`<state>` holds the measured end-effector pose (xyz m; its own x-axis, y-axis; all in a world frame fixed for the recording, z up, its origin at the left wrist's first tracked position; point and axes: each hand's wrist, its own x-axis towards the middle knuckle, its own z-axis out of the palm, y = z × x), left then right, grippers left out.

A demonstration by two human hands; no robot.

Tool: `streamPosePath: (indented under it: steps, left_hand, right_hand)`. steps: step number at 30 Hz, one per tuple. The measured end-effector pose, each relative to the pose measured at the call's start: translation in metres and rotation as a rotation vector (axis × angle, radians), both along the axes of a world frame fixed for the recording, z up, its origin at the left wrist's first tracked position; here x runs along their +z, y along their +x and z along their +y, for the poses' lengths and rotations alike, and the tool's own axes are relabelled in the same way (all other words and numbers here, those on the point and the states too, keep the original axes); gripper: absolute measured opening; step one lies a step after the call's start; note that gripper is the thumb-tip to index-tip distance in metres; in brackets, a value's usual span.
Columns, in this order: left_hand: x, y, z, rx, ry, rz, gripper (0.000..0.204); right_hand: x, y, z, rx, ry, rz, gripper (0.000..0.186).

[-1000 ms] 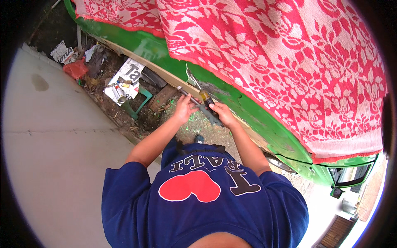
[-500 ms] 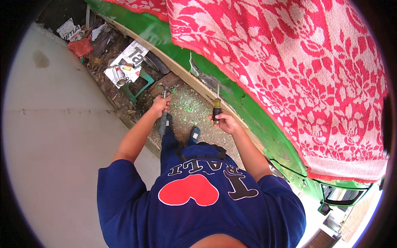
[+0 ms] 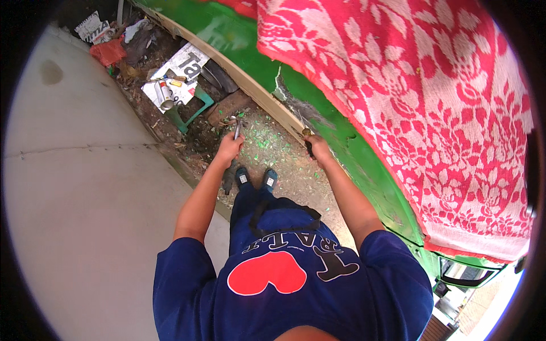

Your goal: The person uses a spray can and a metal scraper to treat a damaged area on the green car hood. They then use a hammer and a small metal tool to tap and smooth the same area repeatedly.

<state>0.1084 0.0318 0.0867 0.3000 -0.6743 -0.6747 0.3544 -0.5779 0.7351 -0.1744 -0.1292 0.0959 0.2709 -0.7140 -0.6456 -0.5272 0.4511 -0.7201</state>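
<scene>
My left hand grips a hammer, its metal head upward and dark handle hanging below the fist. My right hand is closed on a screwdriver-like tool with a yellow and black handle; its shaft points up at the lower edge of a green vehicle body, beside a tan strip and a patch of cracked, peeled paint. Whether the tip touches cannot be told. Green flakes lie on the ground between my hands.
A red and white patterned cloth drapes over the vehicle. A pale wall runs along my left. At upper left lie a white printed board with cans and small items, a green plastic frame beneath it, and red and grey rubbish.
My hands have moved apart since a second ago. The hammer turned upright on the left. In the last half second my right hand rose slightly along the panel edge with the screwdriver-like tool.
</scene>
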Motion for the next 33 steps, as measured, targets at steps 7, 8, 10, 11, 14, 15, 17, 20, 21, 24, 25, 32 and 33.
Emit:
streamPosePath:
  steps: [7, 8, 10, 11, 14, 15, 17, 20, 21, 24, 25, 32, 33]
  left_hand:
    - [-0.030, 0.009, 0.022, -0.076, 0.000, 0.033, 0.015]
    - [-0.033, 0.013, 0.024, -0.063, 0.005, 0.033, 0.015]
    - [-0.038, 0.021, 0.026, -0.037, 0.013, 0.034, 0.015]
    - [-0.038, 0.026, 0.024, -0.034, 0.009, 0.017, 0.015]
    - [-0.036, 0.034, 0.018, -0.026, -0.034, 0.054, 0.016]
    - [-0.033, 0.036, 0.018, -0.031, -0.035, 0.064, 0.015]
    - [-0.032, 0.041, 0.014, -0.032, -0.037, 0.084, 0.015]
    - [-0.041, 0.051, 0.012, -0.072, -0.094, 0.024, 0.014]
    - [-0.043, 0.050, 0.011, -0.073, -0.082, 0.020, 0.014]
    - [-0.044, 0.053, 0.004, -0.084, -0.064, -0.009, 0.015]
    - [-0.043, 0.056, 0.004, -0.091, -0.065, -0.021, 0.016]
    - [-0.040, 0.057, 0.007, -0.125, -0.061, -0.062, 0.019]
    - [-0.038, 0.058, 0.007, -0.123, -0.053, -0.038, 0.018]
  right_hand:
    - [0.011, 0.033, -0.011, -0.047, -0.064, 0.166, 0.042]
    - [0.014, 0.038, -0.009, -0.049, -0.060, 0.161, 0.041]
    - [0.019, 0.046, -0.006, -0.056, -0.052, 0.154, 0.040]
    - [0.017, 0.048, -0.006, -0.007, -0.122, 0.220, 0.041]
    - [0.003, 0.043, -0.007, 0.102, -0.326, 0.387, 0.043]
    - [-0.007, 0.041, -0.006, 0.115, -0.385, 0.424, 0.044]
    - [-0.012, 0.042, -0.004, 0.140, -0.499, 0.478, 0.045]
    - [-0.004, 0.054, 0.004, 0.145, -0.587, 0.502, 0.044]
    - [0.000, 0.055, 0.006, 0.128, -0.565, 0.491, 0.044]
    - [0.013, 0.057, 0.011, 0.114, -0.536, 0.491, 0.043]
    - [0.017, 0.059, 0.010, 0.116, -0.532, 0.496, 0.043]
    - [0.020, 0.055, 0.020, 0.103, -0.540, 0.497, 0.041]
    - [0.018, 0.050, 0.018, 0.112, -0.493, 0.496, 0.041]
